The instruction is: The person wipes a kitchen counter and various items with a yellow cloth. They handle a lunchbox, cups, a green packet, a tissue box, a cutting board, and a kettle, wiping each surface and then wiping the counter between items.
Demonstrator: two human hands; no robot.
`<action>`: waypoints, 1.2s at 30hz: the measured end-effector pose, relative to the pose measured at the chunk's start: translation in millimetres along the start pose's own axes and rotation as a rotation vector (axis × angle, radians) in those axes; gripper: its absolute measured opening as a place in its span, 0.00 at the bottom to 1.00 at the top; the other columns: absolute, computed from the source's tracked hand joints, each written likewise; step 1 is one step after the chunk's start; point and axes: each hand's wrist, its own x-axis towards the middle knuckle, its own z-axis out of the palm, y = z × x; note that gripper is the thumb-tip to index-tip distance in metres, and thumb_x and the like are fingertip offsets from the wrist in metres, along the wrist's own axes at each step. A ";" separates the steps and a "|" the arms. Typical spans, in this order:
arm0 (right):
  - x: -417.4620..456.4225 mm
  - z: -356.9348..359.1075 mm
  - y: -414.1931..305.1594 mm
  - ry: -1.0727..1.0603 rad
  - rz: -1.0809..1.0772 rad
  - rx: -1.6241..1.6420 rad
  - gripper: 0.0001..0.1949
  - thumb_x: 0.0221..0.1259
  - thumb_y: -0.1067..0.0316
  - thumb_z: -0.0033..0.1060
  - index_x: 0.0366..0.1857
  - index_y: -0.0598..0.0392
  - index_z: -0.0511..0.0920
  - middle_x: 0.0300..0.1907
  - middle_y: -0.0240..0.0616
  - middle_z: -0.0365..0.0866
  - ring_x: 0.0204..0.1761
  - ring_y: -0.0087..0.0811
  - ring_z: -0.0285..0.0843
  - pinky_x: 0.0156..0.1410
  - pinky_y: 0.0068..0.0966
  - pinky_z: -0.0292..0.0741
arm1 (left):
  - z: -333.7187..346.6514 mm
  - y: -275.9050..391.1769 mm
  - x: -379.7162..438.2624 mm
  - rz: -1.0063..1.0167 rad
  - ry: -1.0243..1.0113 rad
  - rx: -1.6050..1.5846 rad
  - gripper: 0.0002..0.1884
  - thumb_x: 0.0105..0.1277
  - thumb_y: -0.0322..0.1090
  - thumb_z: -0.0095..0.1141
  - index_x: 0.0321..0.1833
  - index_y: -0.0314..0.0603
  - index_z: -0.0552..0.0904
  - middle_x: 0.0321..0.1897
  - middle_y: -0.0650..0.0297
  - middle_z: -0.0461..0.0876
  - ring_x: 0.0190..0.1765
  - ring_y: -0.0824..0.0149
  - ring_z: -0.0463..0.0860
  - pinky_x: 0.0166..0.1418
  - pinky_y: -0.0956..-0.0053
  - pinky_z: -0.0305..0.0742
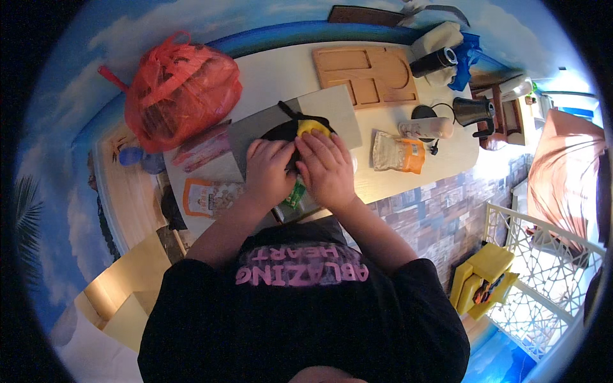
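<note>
A black cloth item with a thin strap lies on a grey and white flat board. My left hand grips its near left side, with the fingers curled over the edge. Over a yellow piece at the item's right side, my right hand bends its fingers; whether the piece is fixed to the cloth cannot be seen. Both thumbs are close together between the hands. A small green packet shows just below them, partly covered by my right hand. The hands hide much of the cloth.
A red plastic bag stands full at the back left. An orange-and-white pouch lies near left, another pouch right. Behind are a wooden compartment tray, a black flask, a bottle and a kettle.
</note>
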 end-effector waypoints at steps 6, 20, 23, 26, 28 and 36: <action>-7.9 -36.9 15.0 0.138 -0.008 -0.051 0.16 0.64 0.72 0.58 0.56 0.56 0.81 0.59 0.46 0.80 0.64 0.45 0.76 0.71 0.43 0.70 | -32.5 39.4 -11.5 -0.003 -0.081 -0.012 0.25 0.53 0.37 0.71 0.56 0.44 0.83 0.44 0.59 0.81 0.51 0.53 0.79 0.67 0.54 0.63; -25.8 -120.7 25.1 -0.105 -0.188 -0.124 0.21 0.65 0.63 0.56 0.60 0.59 0.77 0.67 0.46 0.74 0.71 0.43 0.68 0.78 0.47 0.59 | -18.0 135.6 -13.4 0.291 -0.130 0.096 0.21 0.52 0.34 0.66 0.51 0.42 0.85 0.44 0.62 0.82 0.51 0.60 0.79 0.67 0.58 0.64; -38.1 -139.9 59.1 -0.068 -0.005 -0.220 0.19 0.66 0.64 0.55 0.59 0.57 0.78 0.64 0.45 0.77 0.69 0.42 0.72 0.75 0.49 0.64 | -14.6 154.4 -13.0 0.265 -0.170 0.059 0.22 0.50 0.35 0.69 0.51 0.43 0.85 0.44 0.62 0.82 0.52 0.59 0.79 0.68 0.57 0.63; -59.1 -164.6 112.8 0.066 0.294 0.179 0.16 0.71 0.68 0.53 0.59 0.60 0.78 0.63 0.47 0.78 0.66 0.46 0.74 0.72 0.36 0.69 | -11.6 167.1 -5.7 0.168 -0.178 0.005 0.24 0.49 0.37 0.72 0.52 0.44 0.85 0.45 0.60 0.84 0.53 0.57 0.80 0.69 0.56 0.62; -67.9 -186.2 119.6 0.056 0.489 0.777 0.18 0.79 0.65 0.44 0.64 0.62 0.75 0.65 0.42 0.77 0.67 0.36 0.73 0.73 0.28 0.65 | -11.4 171.1 -4.1 0.105 -0.196 -0.107 0.25 0.51 0.36 0.74 0.54 0.42 0.84 0.46 0.59 0.84 0.53 0.56 0.81 0.70 0.56 0.63; -68.4 -222.8 84.3 0.263 0.174 0.459 0.20 0.65 0.60 0.64 0.59 0.55 0.78 0.59 0.45 0.81 0.63 0.44 0.77 0.68 0.33 0.70 | 21.3 169.5 -0.5 -0.345 -0.264 -0.986 0.29 0.58 0.31 0.73 0.63 0.35 0.79 0.51 0.59 0.86 0.54 0.66 0.83 0.62 0.73 0.73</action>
